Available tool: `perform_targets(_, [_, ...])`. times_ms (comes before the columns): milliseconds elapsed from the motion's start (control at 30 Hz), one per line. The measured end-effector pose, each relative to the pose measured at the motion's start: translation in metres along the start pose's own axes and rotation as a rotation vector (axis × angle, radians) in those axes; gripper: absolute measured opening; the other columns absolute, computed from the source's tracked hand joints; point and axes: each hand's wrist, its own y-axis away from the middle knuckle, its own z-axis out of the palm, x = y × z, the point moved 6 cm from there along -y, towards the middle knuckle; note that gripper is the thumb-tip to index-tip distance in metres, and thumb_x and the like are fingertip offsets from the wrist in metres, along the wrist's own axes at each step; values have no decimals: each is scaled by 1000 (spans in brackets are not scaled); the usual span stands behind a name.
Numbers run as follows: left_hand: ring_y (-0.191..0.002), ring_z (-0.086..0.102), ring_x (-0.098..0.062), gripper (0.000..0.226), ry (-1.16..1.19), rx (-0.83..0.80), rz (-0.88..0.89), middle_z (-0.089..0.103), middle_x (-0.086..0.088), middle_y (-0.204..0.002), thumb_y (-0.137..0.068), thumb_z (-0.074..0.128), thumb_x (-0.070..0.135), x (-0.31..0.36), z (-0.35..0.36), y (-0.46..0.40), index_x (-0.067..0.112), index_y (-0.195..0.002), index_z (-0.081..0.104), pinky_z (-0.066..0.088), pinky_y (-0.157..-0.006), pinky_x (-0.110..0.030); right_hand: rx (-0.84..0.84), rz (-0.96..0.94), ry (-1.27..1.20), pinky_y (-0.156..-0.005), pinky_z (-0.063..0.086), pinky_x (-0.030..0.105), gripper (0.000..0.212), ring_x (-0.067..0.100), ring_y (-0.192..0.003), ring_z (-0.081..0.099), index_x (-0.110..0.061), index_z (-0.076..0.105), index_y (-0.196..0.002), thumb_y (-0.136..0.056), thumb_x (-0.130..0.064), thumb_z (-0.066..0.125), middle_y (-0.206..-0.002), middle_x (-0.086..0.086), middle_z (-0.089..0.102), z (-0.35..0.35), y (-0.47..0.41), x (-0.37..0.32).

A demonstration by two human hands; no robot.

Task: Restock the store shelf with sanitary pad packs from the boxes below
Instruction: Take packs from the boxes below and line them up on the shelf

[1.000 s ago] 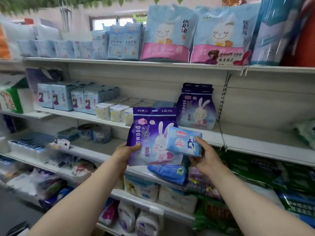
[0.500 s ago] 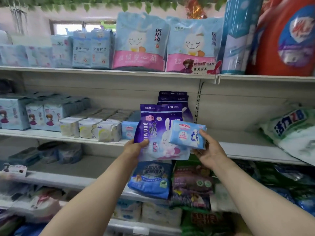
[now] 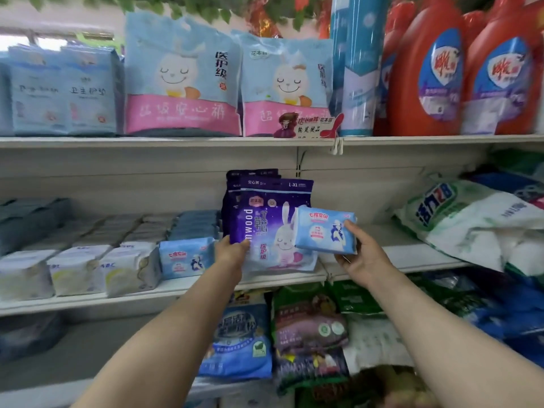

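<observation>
The left hand [image 3: 232,251] grips the lower left edge of a purple pack [image 3: 272,225], upright at the front of the middle shelf [image 3: 412,254]; more purple packs apparently stand behind it. The right hand [image 3: 362,257] holds a small blue pack [image 3: 323,229] just right of the purple pack, overlapping its front.

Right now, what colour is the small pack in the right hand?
Light blue small pack, with red lettering, seen in the head view.
</observation>
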Motion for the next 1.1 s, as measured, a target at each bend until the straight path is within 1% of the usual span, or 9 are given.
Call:
perform_targets(67, [-111, 63, -33, 44, -12, 20, 12, 63, -15, -130, -93, 66, 12, 0, 4, -12, 9, -136, 54, 51, -101, -46, 31, -23, -10, -52, 55, 23, 13, 13, -61, 69, -12, 65, -91, -88, -23, 71, -72, 2, 75, -5, -3, -3])
perform_targets(133, [-123, 57, -33, 58, 10, 20, 17, 55, -14, -142, -95, 65, 12, 1, 11, -18, 8, -148, 43, 45, -108, -46, 56, -41, 4, -59, 56, 27, 13, 14, -66, 68, -12, 65, -91, -89, -24, 71, -73, 2, 75, -13, -7, -5])
perform_targets(300, [-101, 60, -28, 32, -21, 76, 8, 64, -10, -117, -95, 63, 8, -9, 16, -37, 9, -127, 60, 50, -96, -36, 107, -50, 63, -68, 53, 30, 16, 17, -75, 66, -12, 66, -94, -86, -24, 74, -74, 2, 75, -32, -28, -9])
perform_targets(433, [-105, 61, -32, 38, -15, 78, -8, 64, -14, -120, -95, 61, 5, -13, 25, -51, 4, -133, 55, 49, -101, -43, 97, -35, 56, -68, 52, 31, 17, 18, -77, 65, -11, 65, -96, -87, -23, 73, -72, 3, 75, -38, -53, -14])
perform_targets(567, [-102, 57, -32, 40, -50, 122, 46, 63, -18, -121, -95, 62, 7, -7, 33, -61, 5, -134, 56, 45, -94, -39, 67, 1, 98, -72, 54, 33, 17, 19, -76, 66, -10, 65, -94, -87, -23, 73, -71, 3, 75, -39, -81, -22])
perform_targets(733, [-116, 57, -38, 43, -96, 168, 37, 63, -20, -128, -97, 53, 2, -17, 32, -77, 7, -139, 54, 42, -105, -41, 36, 31, 130, -62, 51, 30, 15, 16, -68, 65, -12, 65, -91, -89, -25, 71, -67, 0, 74, -40, -116, -27])
perform_targets(833, [-120, 56, -37, 40, -141, 206, 51, 62, -16, -128, -99, 51, 4, -21, 30, -84, 5, -139, 52, 40, -101, -34, 4, 63, 152, -64, 50, 30, 14, 16, -70, 64, -12, 65, -90, -89, -25, 71, -65, 0, 73, -37, -131, -22])
perform_targets(967, [-117, 59, -37, 36, -179, 292, 63, 64, -18, -127, -97, 53, 7, -21, 28, -86, 7, -133, 55, 46, -99, -37, -35, 113, 152, -57, 55, 27, 15, 14, -61, 69, -12, 66, -94, -86, -23, 72, -70, 1, 75, -30, -146, -13])
perform_targets(1100, [-116, 60, -38, 34, -187, 403, 89, 64, -20, -124, -96, 55, 7, -22, 30, -76, 4, -130, 57, 50, -98, -45, -74, 144, 141, -69, 53, 31, 29, 19, -76, 67, -10, 66, -100, -76, -21, 76, -73, 3, 75, -25, -154, -3])
